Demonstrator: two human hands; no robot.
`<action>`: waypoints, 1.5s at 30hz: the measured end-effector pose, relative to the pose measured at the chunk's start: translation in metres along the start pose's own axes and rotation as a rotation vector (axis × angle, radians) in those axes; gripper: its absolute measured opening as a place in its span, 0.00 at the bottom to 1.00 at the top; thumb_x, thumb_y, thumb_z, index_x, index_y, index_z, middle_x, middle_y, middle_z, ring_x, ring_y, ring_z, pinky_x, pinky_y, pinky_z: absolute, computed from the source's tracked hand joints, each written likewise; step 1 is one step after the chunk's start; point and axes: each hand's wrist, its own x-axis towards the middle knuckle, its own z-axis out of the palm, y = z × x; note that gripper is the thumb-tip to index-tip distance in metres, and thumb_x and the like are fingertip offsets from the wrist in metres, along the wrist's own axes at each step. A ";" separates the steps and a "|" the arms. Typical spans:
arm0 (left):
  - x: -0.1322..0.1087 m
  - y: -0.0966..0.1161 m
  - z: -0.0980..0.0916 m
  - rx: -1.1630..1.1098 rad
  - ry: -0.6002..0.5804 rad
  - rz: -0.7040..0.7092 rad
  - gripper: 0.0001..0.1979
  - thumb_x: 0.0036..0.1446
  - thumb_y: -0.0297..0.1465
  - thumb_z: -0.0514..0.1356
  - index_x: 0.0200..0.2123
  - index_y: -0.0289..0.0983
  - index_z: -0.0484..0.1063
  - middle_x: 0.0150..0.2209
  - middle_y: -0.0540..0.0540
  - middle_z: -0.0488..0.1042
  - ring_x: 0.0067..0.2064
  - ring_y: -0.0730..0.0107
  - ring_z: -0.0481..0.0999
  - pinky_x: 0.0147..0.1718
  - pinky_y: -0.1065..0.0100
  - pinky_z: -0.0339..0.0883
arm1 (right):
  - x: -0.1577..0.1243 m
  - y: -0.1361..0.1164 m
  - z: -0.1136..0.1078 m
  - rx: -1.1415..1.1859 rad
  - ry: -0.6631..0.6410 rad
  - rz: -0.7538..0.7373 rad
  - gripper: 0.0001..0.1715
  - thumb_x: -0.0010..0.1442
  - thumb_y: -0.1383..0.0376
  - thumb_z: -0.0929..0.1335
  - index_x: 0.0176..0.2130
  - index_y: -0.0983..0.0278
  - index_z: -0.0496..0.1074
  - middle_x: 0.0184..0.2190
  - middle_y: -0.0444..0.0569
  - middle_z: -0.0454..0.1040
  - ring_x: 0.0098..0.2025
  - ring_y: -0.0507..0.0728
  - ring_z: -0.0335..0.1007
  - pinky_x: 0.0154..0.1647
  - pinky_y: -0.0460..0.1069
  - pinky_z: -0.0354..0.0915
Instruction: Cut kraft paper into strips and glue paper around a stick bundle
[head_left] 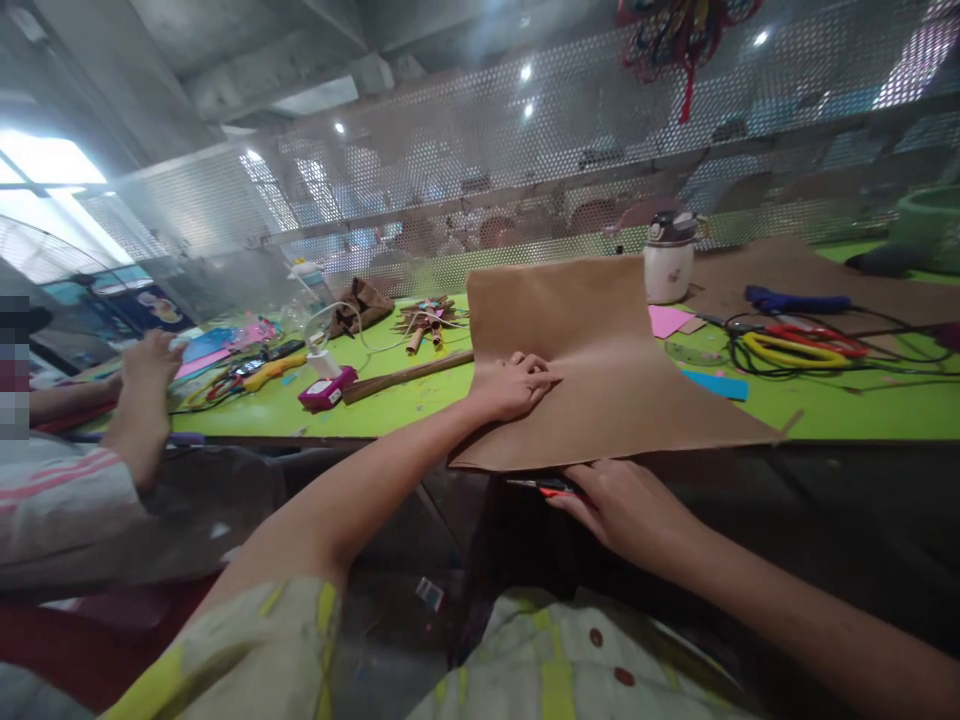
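A large sheet of brown kraft paper lies over the front edge of the green table, its far part standing up in a bend. My left hand rests on top of it, fingers loosely spread and slightly curled, pressing it down. Just below the sheet's near edge, my right hand is closed around a small cutting tool with red-orange and dark parts and a thin metal blade. Most of that tool is hidden by my fingers and the paper, so I cannot tell its exact kind.
Left of the paper are a rolled brown paper strip, a magenta box and a white charger. A white cup, blue-handled tool and yellow-handled scissors stand or lie right. A co-worker's hand is far left.
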 end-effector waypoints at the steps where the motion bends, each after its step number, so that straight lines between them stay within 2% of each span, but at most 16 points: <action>1: 0.000 0.000 0.001 -0.003 0.004 0.003 0.22 0.67 0.41 0.40 0.56 0.50 0.67 0.55 0.48 0.66 0.52 0.59 0.61 0.49 0.55 0.57 | -0.001 0.000 -0.001 -0.017 -0.011 0.004 0.20 0.65 0.56 0.61 0.43 0.65 0.74 0.35 0.57 0.78 0.37 0.64 0.76 0.35 0.53 0.65; 9: 0.000 -0.002 0.003 -0.015 0.007 0.011 0.21 0.67 0.40 0.42 0.56 0.49 0.67 0.55 0.47 0.67 0.53 0.59 0.60 0.50 0.55 0.57 | 0.015 -0.016 0.000 0.029 -0.025 -0.009 0.19 0.66 0.56 0.61 0.45 0.65 0.73 0.39 0.59 0.78 0.42 0.64 0.75 0.39 0.52 0.65; 15: 0.003 -0.005 0.008 -0.012 0.027 0.030 0.21 0.67 0.39 0.42 0.56 0.47 0.67 0.54 0.47 0.67 0.52 0.61 0.61 0.51 0.57 0.57 | 0.009 -0.014 0.004 0.047 -0.039 -0.001 0.21 0.66 0.55 0.60 0.42 0.66 0.74 0.36 0.59 0.78 0.40 0.64 0.75 0.38 0.53 0.65; 20: 0.003 -0.006 0.009 0.001 0.044 0.039 0.21 0.67 0.39 0.41 0.56 0.48 0.67 0.54 0.48 0.67 0.52 0.61 0.62 0.51 0.57 0.57 | 0.018 -0.021 0.000 0.039 -0.014 -0.009 0.20 0.65 0.55 0.61 0.45 0.65 0.74 0.38 0.60 0.78 0.41 0.65 0.75 0.38 0.53 0.66; 25: 0.002 -0.005 0.009 0.001 0.029 0.040 0.22 0.67 0.39 0.41 0.57 0.46 0.67 0.54 0.46 0.67 0.51 0.62 0.64 0.51 0.58 0.57 | 0.019 -0.024 0.003 0.038 -0.010 -0.030 0.19 0.65 0.57 0.61 0.45 0.65 0.74 0.38 0.58 0.78 0.43 0.64 0.74 0.42 0.53 0.65; 32: 0.003 -0.005 0.008 0.007 0.003 0.025 0.22 0.67 0.40 0.40 0.57 0.48 0.66 0.54 0.46 0.67 0.52 0.59 0.62 0.49 0.55 0.57 | 0.026 -0.025 0.002 -0.041 -0.023 -0.053 0.18 0.64 0.56 0.62 0.45 0.64 0.74 0.35 0.56 0.78 0.35 0.63 0.75 0.33 0.51 0.64; 35: 0.002 -0.004 0.006 0.017 0.006 0.015 0.22 0.67 0.40 0.41 0.57 0.48 0.66 0.54 0.46 0.67 0.51 0.59 0.62 0.47 0.56 0.58 | 0.028 -0.031 0.000 -0.030 -0.001 -0.071 0.17 0.64 0.56 0.63 0.41 0.64 0.74 0.35 0.56 0.77 0.35 0.63 0.75 0.32 0.51 0.64; 40: 0.001 -0.002 0.004 0.018 0.009 0.014 0.22 0.67 0.41 0.41 0.57 0.48 0.67 0.54 0.46 0.68 0.51 0.59 0.63 0.46 0.57 0.59 | 0.007 -0.043 0.003 0.061 -0.121 -0.215 0.15 0.62 0.56 0.64 0.35 0.64 0.74 0.32 0.51 0.76 0.31 0.60 0.74 0.28 0.50 0.61; 43: 0.001 -0.003 0.002 0.000 0.019 0.011 0.22 0.67 0.41 0.42 0.56 0.48 0.67 0.53 0.45 0.68 0.51 0.59 0.63 0.46 0.57 0.58 | -0.017 -0.038 -0.001 0.117 -0.154 -0.187 0.13 0.61 0.56 0.66 0.35 0.63 0.74 0.33 0.49 0.75 0.31 0.59 0.72 0.29 0.49 0.61; 45: 0.001 -0.004 0.001 -0.013 0.025 0.007 0.21 0.67 0.41 0.42 0.56 0.48 0.67 0.53 0.45 0.69 0.51 0.59 0.63 0.46 0.57 0.58 | -0.035 -0.025 -0.014 0.208 -0.184 -0.150 0.10 0.59 0.58 0.68 0.35 0.61 0.74 0.33 0.47 0.75 0.33 0.57 0.72 0.32 0.48 0.62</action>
